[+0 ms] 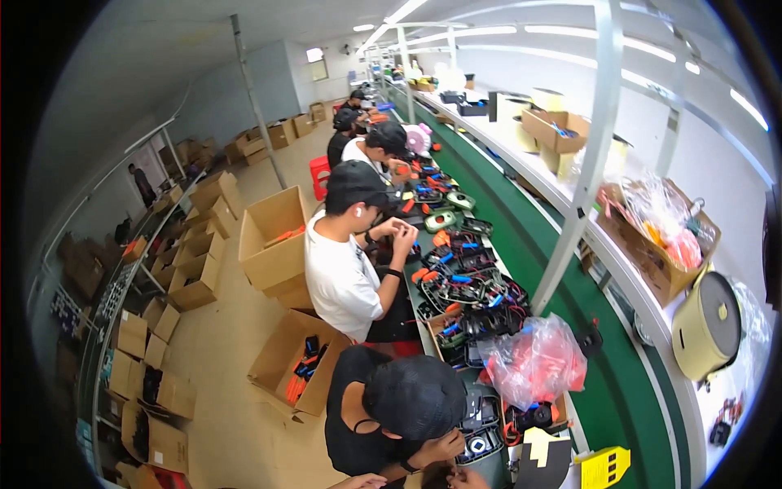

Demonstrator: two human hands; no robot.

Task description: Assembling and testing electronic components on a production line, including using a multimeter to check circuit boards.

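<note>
At the lower edge, a small part of a hand, apparently my left hand [363, 482], shows beside a co-worker's dark clothing; its fingers are mostly cut off. Further right, what looks like my right hand [468, 479] is also cut by the edge, close to the co-worker's hand [441, 447]. What either of mine holds, if anything, I cannot make out. Just above the right one lies an opened dark plastic housing [481, 444] with a pale square part inside. A black card [544, 464] and a yellow printed tag [604, 468] lie to its right.
A co-worker in a black cap [415, 399] sits close ahead, another in a white shirt [340, 273] beyond. Piled tool housings [468, 285] and a red-filled plastic bag [533, 359] line the green conveyor [611, 391]. Open cartons [269, 359] stand left; a shelf post [582, 187] rises right.
</note>
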